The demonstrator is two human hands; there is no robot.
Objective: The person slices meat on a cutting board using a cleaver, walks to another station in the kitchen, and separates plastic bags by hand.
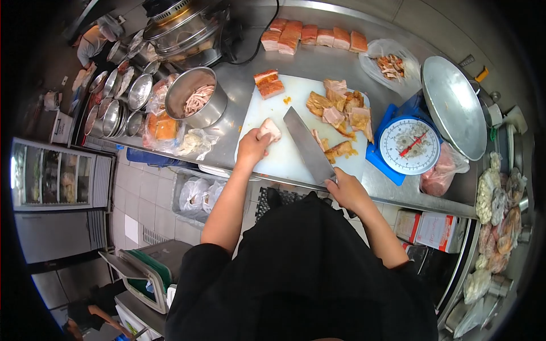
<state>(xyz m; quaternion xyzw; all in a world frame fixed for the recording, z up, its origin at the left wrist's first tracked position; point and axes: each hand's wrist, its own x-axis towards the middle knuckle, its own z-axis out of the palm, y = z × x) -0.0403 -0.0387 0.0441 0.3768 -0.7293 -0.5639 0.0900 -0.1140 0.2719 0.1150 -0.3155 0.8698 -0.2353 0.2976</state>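
My left hand (253,149) is closed on a pale piece of meat (271,131) that rests on the white cutting board (278,156). In my right hand (346,190) is a cleaver (308,143), gripped by the handle, with its broad blade slanting up and left over the board. The blade lies apart from the held piece. Browned meat chunks (334,111) are heaped on the board's right side, and smaller browned scraps (340,150) lie below them. At the board's upper left sits a reddish block of meat (269,84).
A steel pot (196,98) of sliced meat stands left of the board. To the right is a blue dial scale (409,145) with a wide metal pan (453,108). Meat blocks (325,37) and a plastic bag (392,67) line the back. Other people (91,45) are at the left.
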